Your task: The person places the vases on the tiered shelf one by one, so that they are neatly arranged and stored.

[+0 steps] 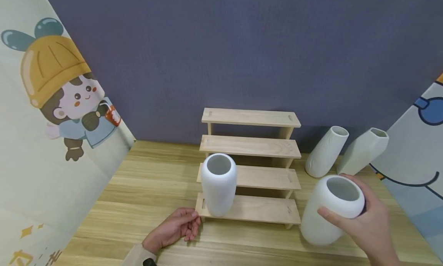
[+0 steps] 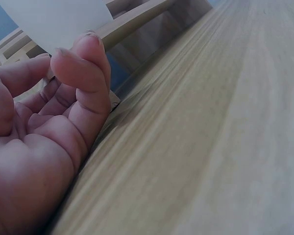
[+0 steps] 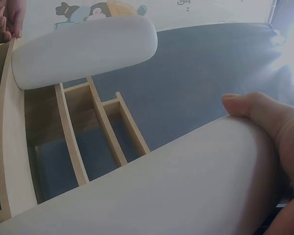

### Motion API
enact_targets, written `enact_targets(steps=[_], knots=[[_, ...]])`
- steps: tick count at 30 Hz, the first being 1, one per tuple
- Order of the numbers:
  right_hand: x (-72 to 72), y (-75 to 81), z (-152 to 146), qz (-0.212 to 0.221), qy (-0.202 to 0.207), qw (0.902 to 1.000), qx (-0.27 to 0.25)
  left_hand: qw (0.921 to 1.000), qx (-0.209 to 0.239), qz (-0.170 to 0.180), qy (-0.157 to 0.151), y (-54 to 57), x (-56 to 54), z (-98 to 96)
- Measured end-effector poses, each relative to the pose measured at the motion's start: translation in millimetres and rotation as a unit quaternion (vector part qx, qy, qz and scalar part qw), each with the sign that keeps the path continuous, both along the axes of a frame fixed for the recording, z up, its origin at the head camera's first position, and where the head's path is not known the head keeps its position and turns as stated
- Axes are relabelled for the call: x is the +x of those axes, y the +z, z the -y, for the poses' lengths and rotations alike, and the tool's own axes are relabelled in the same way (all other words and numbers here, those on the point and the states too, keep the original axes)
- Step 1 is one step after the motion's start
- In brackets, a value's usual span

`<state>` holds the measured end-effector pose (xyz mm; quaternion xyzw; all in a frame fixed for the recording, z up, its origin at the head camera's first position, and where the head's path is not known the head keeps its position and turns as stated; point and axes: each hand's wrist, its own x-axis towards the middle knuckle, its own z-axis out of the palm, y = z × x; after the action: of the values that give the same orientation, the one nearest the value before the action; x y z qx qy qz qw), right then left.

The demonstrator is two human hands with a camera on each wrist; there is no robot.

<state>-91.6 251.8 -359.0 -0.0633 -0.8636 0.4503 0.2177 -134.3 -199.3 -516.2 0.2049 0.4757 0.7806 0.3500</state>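
Observation:
A smooth white vase [image 1: 320, 221] is gripped near its rim by my right hand [image 1: 373, 220], thumb in front and fingers around the far side. It leans slightly beside the right end of a four-tier wooden display stand [image 1: 257, 208]. On the lowest tier, towards the left, a matching white vase [image 1: 219, 195] stands upright. My left hand [image 1: 176, 227] pinches the left front corner of that tier between thumb and fingers. From the right wrist, the held vase [image 3: 186, 191] spans the lower part of the view, with my thumb [image 3: 255, 105] along its rim.
Behind the held vase stand two more white vases, a round slanted one [image 1: 325, 152] and a faceted one [image 1: 361, 152]. A dark blue wall panel [image 1: 242, 54] rises behind the stand. Printed panels flank the wooden table [image 1: 149, 177] on both sides.

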Motion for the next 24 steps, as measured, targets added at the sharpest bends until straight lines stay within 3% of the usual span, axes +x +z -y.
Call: enact_targets(steps=[24], knots=[[8.3,12.8,14.8,0.001,0.049,0.9985,0.022,1.0,0.005,-0.001,0.0,-0.4,0.2,0.2]])
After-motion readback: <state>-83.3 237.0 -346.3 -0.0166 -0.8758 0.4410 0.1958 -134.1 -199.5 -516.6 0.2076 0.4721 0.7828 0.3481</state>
